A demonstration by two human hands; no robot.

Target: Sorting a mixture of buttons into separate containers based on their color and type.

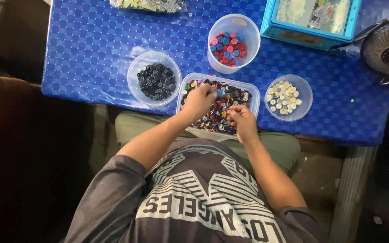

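Head view: both hands [199, 102] [243, 120] in rectangular plastic tub [253, 96]; mixed round buttons [221, 112]

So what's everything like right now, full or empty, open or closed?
Rectangular tub: lid off, full of mixed buttons.
Left round bowl: open, dark buttons covering its bottom.
Tall cup: open, red and blue buttons at its bottom.
Right round bowl: open, few pale buttons.
Left hand: pinching a blue button.
Right hand: fingers curled over the tub.

On the table [91, 49], a tub of mixed buttons [218, 106] sits nearest me, a bowl [154, 83] to its left, another bowl [288, 97] right, a cup [233, 42] behind.
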